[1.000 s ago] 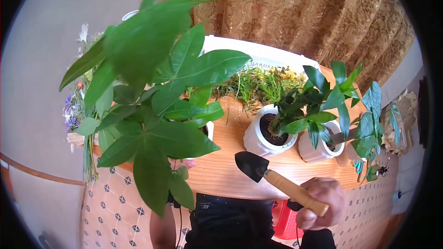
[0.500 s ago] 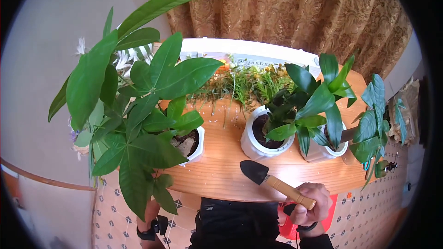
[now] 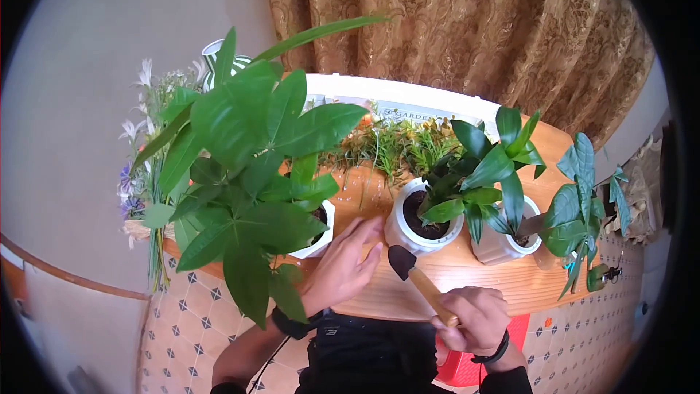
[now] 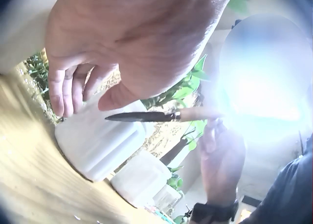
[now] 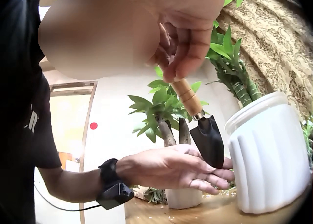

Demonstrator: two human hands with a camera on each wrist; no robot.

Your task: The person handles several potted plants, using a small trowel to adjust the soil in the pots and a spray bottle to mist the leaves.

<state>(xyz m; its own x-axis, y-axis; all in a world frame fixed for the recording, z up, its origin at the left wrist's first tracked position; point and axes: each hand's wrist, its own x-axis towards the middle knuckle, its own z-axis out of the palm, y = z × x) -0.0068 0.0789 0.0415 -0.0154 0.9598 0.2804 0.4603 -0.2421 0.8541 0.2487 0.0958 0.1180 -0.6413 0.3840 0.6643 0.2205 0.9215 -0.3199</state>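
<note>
My right hand [image 3: 474, 317] grips the wooden handle of a small garden trowel [image 3: 430, 295]. The trowel's black blade points up and left, close to the front of the middle white pot [image 3: 398, 232], which holds dark soil and a leafy green plant [image 3: 488, 168]. My left hand [image 3: 343, 266] reaches in beside that pot with its fingers extended and holds nothing. In the right wrist view, the left palm [image 5: 181, 168] faces up under the blade, fingertips right at the pot's wall. Left of this hand stands another white pot [image 3: 327, 228] with a tall, broad-leaved plant [image 3: 262, 230].
A third white pot [image 3: 499, 248] stands to the right, near a drooping plant [image 3: 572, 215] at the table's end. Cut greenery [image 3: 394, 149] lies along the back before a white planter box [image 3: 415, 95]. White flowers [image 3: 149, 128] lie far left. A red stool [image 3: 474, 365] sits below the table.
My left hand has come out from beneath the large plant at the left and moved right to the middle pot. The trowel has shifted slightly, its handle now steeper.
</note>
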